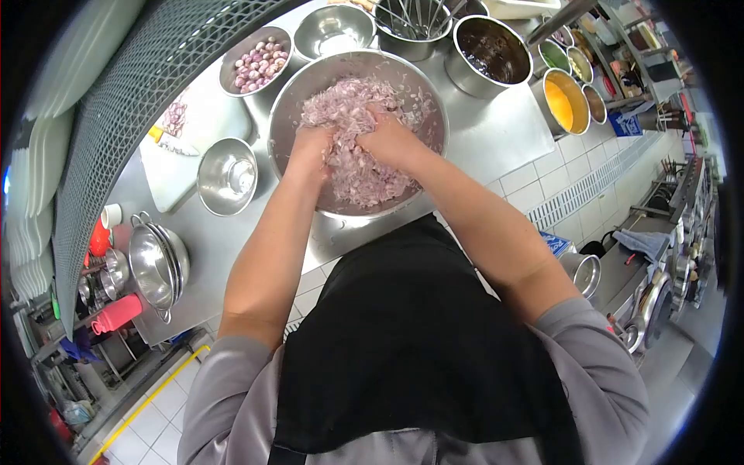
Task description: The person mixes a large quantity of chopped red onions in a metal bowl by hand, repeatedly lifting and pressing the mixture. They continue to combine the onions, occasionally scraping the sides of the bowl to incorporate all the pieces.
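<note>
Two hands in one big steel mixing bowl (pixel 428 116), both mine, both down in a heap of sliced shallots (pixel 358 177), pale purple and stringy. L hand (pixel 310 149) is knuckles-up w/ fingers curled down into the pile, tips buried, clutching a handful. R hand (pixel 393 139) is balled into a fist on another clump just beside it. The two hands nearly touch at the middle of the bowl. The bowl sits on the stainless counter (pixel 500 136) right in front of my black apron (pixel 403 325), shallots filling the bottom and smeared up the far wall. Beyond the bowl to the left is a smaller steel bowl of whole peeled shallots (pixel 260 62), and next to that an empty steel bowl (pixel 333 29). Left of the big bowl is another small empty bowl (pixel 227 177), resting on the edge of a white cutting board (pixel 164 182) w/ a few shallot scraps at its far end. Near-left corner of the counter has a stack of handled steel basins (pixel 159 265). Far right is a pot of dark sauce (pixel 490 50), then a row of steel containers incl. one w/ bright orange-yellow sauce (pixel 564 102). A tub of utensils (pixel 411 22) stands behind the big bowl. Stacked white plates (pixel 46 147) run along the far left, beyond a mesh rack (pixel 128 85).
</note>
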`<state>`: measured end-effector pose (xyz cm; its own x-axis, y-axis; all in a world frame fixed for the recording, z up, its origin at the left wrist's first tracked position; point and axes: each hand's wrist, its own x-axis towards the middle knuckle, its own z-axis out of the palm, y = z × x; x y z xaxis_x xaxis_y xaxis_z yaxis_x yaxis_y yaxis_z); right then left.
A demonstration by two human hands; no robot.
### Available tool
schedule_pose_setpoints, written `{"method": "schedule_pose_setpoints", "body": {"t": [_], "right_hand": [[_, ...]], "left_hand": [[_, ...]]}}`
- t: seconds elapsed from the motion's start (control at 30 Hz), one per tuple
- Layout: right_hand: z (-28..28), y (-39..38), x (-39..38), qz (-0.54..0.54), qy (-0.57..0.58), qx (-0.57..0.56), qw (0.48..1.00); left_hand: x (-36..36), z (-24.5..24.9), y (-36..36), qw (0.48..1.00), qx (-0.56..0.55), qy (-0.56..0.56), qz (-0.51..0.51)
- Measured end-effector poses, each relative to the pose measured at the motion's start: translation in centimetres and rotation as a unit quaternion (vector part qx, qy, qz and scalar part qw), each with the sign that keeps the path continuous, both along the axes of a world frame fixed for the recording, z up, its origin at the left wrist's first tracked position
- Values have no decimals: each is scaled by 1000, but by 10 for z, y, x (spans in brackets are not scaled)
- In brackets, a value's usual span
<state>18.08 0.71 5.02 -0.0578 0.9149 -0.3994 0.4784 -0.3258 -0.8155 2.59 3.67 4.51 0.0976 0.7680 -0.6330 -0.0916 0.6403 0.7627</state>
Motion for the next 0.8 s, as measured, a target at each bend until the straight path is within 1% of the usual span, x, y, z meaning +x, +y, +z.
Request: {"method": "schedule_pose_setpoints", "body": {"t": [0.03, 0.1, 0.13, 0.17, 0.2, 0.23, 0.27, 0.3, 0.33, 0.37, 0.4, 0.43, 0.47, 0.5, 0.53, 0.57, 0.6, 0.63, 0.67, 0.7, 0.73, 0.77, 0.8], "right_hand": [[-3, -1, 1, -6, 7, -2, 1000], [-11, 4, 7, -3, 65, 50, 997], [-24, 11, 8, -9, 68, 48, 997], [-40, 20, 8, 51, -27, 78, 995], [-51, 24, 7, 112, -121, 107, 981], [-28, 20, 7, 113, -120, 107, 981], [-5, 13, 7, 99, -117, 101, 983], [12, 10, 6, 86, -115, 95, 985], [6, 12, 4, 89, -114, 95, 985], [-5, 15, 0, 10, -89, 85, 992], [-10, 19, -2, -70, -64, 75, 993], [-15, 22, -1, -67, -64, 76, 993], [-19, 25, 3, -83, -36, 73, 993], [-15, 25, 4, -99, -8, 68, 993], [-10, 24, 5, -97, -8, 69, 993], [-5, 22, 8, -71, -4, 47, 996], [5, 19, 8, -44, -1, 24, 999], [12, 14, 9, -41, -3, 24, 999], [19, 9, 9, 12, -27, 108, 994], [22, 5, 8, 66, -50, 191, 978], [19, -1, 4, 68, -52, 192, 978], [10, -8, -2, 64, -115, 213, 968], [2, -11, -7, 58, -178, 233, 954]], "left_hand": [[-4, -6, 3, 1000, -2, 7, -6], [-11, -24, 6, 987, 131, 61, -67], [-14, -24, 6, 974, 183, 90, -97], [-16, -25, 7, 974, 183, 90, -101], [-17, -23, 9, 958, 198, 158, -131], [-18, -22, 9, 937, 212, 226, -159], [-18, -25, 11, 937, 212, 228, -157], [-16, -25, 13, 930, 251, 208, -171], [-14, -25, 14, 921, 289, 186, -184], [-13, -25, 11, 921, 289, 188, -182], [-2, -7, 3, 921, 302, 185, -162], [3, 3, 0, 920, 316, 182, -142], [0, -13, 4, 955, 241, 139, -101], [1, -11, 7, 955, 241, 140, -99], [3, -9, 10, 988, 148, 39, -20], [5, -7, 12, 995, 51, -64, 59], [8, 1, 11, 995, 51, -66, 61], [11, 14, 10, 991, 1, -109, 74], [12, 21, 9, 983, -48, -151, 87], [11, 17, 10, 983, -47, -153, 90], [9, 10, 13, 982, -41, -167, 84], [8, 5, 14, 980, -34, -181, 78], [11, 11, 11, 979, -32, -183, 78]]}}
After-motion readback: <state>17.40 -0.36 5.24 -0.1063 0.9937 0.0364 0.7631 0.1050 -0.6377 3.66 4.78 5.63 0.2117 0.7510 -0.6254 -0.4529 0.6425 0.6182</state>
